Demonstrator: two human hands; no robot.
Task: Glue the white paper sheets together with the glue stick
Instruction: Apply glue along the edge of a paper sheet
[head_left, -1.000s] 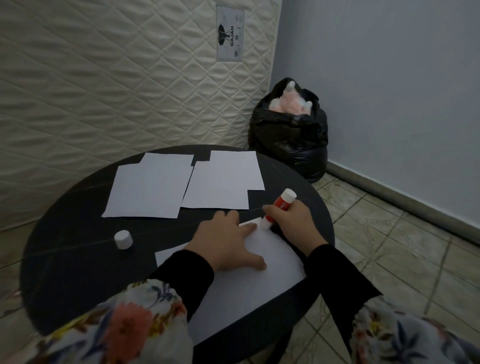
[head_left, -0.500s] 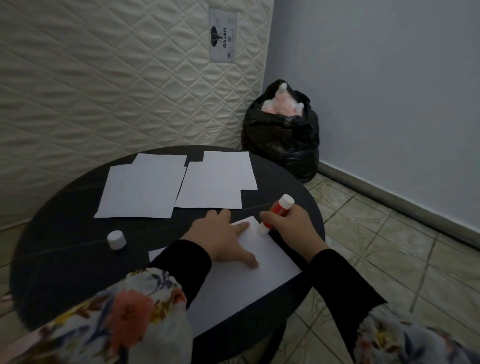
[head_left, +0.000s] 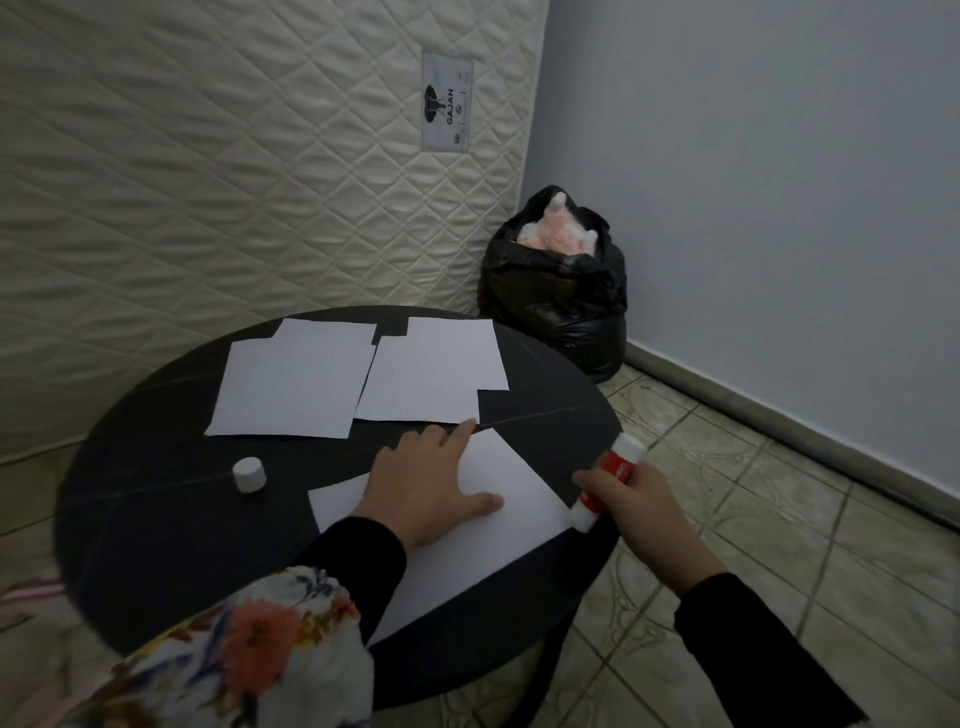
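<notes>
Currently right hand (head_left: 641, 501) grips the glue stick (head_left: 605, 483), tip at the near sheet (head_left: 467, 545)'s right edge on the table (head_left: 156, 493). Left hand (head_left: 423, 491) presses flat, fingers spread. Best: short strokes inward, keep paper pinned.

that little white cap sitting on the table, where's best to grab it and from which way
Pinch the white cap by its round side wall, coming straight down from above. It stands alone on the black table, left of the left hand, with bare table all round, so fingers fit on either side. It looks short, so a top-down two-finger pinch probably suits it better than a sideways reach.
</notes>
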